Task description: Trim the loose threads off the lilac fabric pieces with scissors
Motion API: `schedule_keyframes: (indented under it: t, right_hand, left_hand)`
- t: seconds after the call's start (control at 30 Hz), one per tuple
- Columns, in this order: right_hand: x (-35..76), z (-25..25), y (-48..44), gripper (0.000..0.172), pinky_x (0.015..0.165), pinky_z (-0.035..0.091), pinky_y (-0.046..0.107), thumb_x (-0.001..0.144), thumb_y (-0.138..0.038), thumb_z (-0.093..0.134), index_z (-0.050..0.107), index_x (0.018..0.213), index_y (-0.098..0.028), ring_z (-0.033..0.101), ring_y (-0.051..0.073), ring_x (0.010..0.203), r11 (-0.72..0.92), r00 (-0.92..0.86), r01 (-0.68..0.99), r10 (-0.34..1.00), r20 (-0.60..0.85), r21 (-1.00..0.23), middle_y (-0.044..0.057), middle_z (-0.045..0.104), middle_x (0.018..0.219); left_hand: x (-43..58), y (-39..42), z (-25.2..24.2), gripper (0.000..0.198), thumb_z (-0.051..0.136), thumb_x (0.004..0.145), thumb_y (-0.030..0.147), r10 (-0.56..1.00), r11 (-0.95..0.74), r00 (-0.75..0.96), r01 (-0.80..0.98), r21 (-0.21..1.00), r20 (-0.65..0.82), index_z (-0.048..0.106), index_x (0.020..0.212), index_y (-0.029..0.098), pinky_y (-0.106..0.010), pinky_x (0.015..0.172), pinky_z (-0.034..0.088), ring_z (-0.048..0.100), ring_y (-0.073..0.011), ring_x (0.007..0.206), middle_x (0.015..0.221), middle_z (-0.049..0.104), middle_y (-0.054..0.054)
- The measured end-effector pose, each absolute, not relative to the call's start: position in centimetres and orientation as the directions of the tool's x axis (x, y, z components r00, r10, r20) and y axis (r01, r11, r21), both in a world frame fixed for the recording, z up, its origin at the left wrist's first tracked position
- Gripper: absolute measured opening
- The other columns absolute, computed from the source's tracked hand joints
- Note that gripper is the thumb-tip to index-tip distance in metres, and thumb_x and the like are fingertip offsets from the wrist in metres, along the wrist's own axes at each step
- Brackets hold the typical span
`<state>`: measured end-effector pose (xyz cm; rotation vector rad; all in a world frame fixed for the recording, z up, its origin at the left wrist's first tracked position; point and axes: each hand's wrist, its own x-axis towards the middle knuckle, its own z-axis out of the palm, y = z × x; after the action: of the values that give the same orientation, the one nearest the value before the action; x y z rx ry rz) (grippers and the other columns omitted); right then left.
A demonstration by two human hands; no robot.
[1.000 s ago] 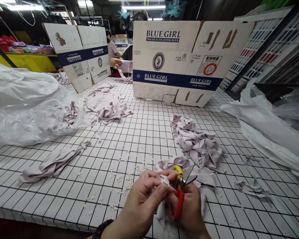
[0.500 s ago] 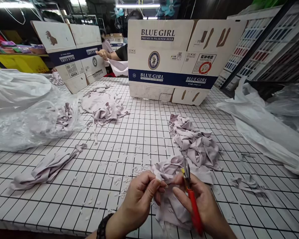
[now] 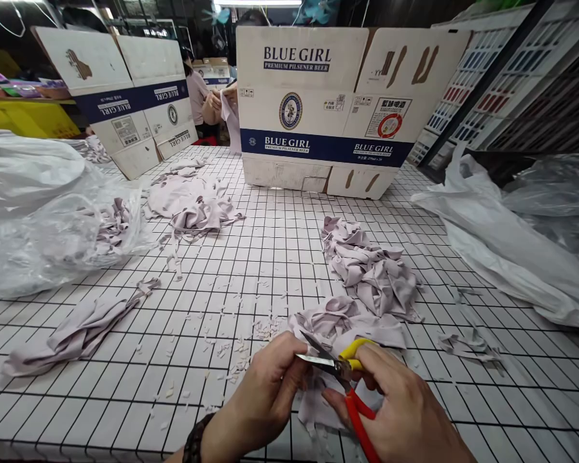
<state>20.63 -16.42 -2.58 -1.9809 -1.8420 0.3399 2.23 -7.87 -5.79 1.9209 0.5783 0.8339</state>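
My left hand (image 3: 270,389), with a dark braided bracelet at the wrist, pinches an edge of a pale mauve cloth (image 3: 330,321) at the lower middle of the table. My right hand (image 3: 400,402) holds scissors (image 3: 341,370) with one red and one yellow handle. Their blades are parted and point left, the tips at my left fingertips. The cloth spreads behind and beneath both hands. Just beyond lies a heap of crumpled mauve cloth (image 3: 371,267). Small pale scraps (image 3: 231,347) are scattered left of my left hand.
Two cardboard sheets, a left one (image 3: 125,106) and a larger one (image 3: 318,109), stand across the gridded table (image 3: 270,244). More cloth (image 3: 193,199) lies back left, a twisted piece (image 3: 77,328) front left. Plastic bags (image 3: 502,238) flank the table. Behind, a person's hands (image 3: 215,103) hold cloth.
The scissors have turned from pointing away to pointing left, and their blades have opened by my left fingertips. The person behind has raised the cloth. The view has shifted slightly.
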Motion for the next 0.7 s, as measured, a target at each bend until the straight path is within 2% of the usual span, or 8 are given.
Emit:
schedule_keyframes:
  t: [0.33, 0.7]
  right_hand:
    - [20.58, -2.25, -16.06, 0.026, 0.050, 0.043, 0.027, 0.077, -0.035, 0.064, 0.043, 0.067, -0.024, 0.053, 0.015, 0.055, 0.042, 0.047, 0.932, 0.971, 0.235, -0.360, -0.002, 0.054, 0.064]
    - [20.35, -1.68, -16.07, 0.031, 0.048, 0.040, 0.025, 0.083, -0.043, 0.059, 0.044, 0.064, -0.024, 0.053, 0.014, 0.053, -0.050, 0.102, 0.928, 0.987, 0.121, -0.370, -0.002, 0.055, 0.062]
  left_hand:
    - [1.91, -7.77, -5.62, 0.020, 0.038, 0.099, 0.018, 0.670, -0.426, 0.686, 0.040, 0.904, 0.285, 0.051, 0.085, 0.019, -0.025, 0.065, 0.039, 0.051, -0.0138, 0.071, 0.078, 0.054, -0.002]
    - [1.92, -7.85, -5.31, 0.023, 0.037, 0.101, 0.022, 0.685, -0.343, 0.692, 0.032, 0.939, 0.227, 0.052, 0.083, 0.019, -0.025, 0.065, 0.041, 0.051, -0.0132, 0.070, 0.076, 0.053, -0.001]
